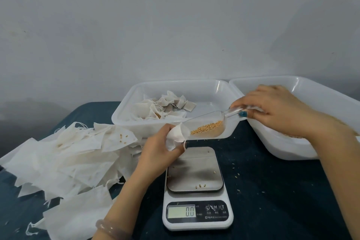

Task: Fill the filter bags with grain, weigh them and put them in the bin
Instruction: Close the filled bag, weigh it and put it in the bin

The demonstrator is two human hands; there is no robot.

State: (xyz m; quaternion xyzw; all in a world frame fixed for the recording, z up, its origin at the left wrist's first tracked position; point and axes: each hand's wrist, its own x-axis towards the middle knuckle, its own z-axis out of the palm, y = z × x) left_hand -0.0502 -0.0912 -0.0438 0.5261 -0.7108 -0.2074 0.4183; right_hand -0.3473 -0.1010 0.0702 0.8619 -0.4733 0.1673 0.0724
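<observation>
While the scale (197, 197) at the near edge of the dark cloth (272, 191) reads 0.0, its steel platform carries a few stray kernels. Left of the scale lies a loose pile of empty bags (64, 154), flat and overlapping, some with drawstrings showing. A pale bracelet (109, 228) sits on the left wrist. Above the far end of the platform, the left hand (157, 152) grips one filter bag (176, 136), fingers curled round it, its mouth held open toward the right. A clear scoop (210, 124) is tilted down toward that mouth, its tip at the opening; the grain (207, 127) lies in the lower half of the scoop. The right hand (276, 107) pinches the scoop's handle between thumb and fingers. Behind, a white bin (124, 121) holds several filled bags (165, 107) gathered at its left side. A second tub (282, 148) stands just beside it on the right, its contents mostly hidden by the right forearm. A plain grey wall (175, 25) closes the view.
</observation>
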